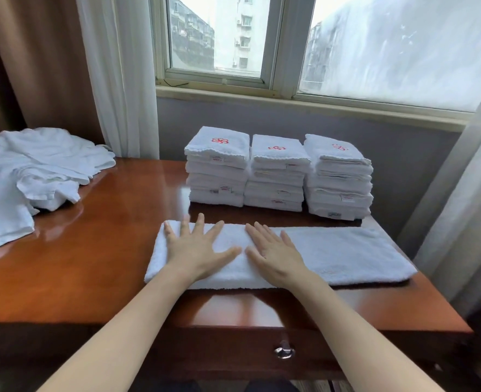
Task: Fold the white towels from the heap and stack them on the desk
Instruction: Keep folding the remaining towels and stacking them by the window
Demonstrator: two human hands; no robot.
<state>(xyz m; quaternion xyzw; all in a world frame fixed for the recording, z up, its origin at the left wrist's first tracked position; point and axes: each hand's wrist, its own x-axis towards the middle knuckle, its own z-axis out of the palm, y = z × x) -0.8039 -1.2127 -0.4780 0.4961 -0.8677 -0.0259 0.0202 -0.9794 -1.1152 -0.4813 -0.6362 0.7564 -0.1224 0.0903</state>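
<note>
The left hand is being held flat on the left half of a long, folded white towel, with its fingers straight and spread and nothing gripped. The right hand is being pressed down just beside it in the same way, palm down, with the two thumbs nearly meeting. The towel is lying as a narrow strip across the near part of the counter, its right end reaching towards the counter's right edge. The strip is judged to be undergoing smoothing ahead of a crosswise fold. Behind it, below the window, three stacks of folded towels are standing side by side, each several towels high and marked on top with red emblems. At the far left of the counter, a heap of unfolded towels is lying. Much of the task is judged done. This strip's last folds, its stacking and the heap are being left to do.
</note>
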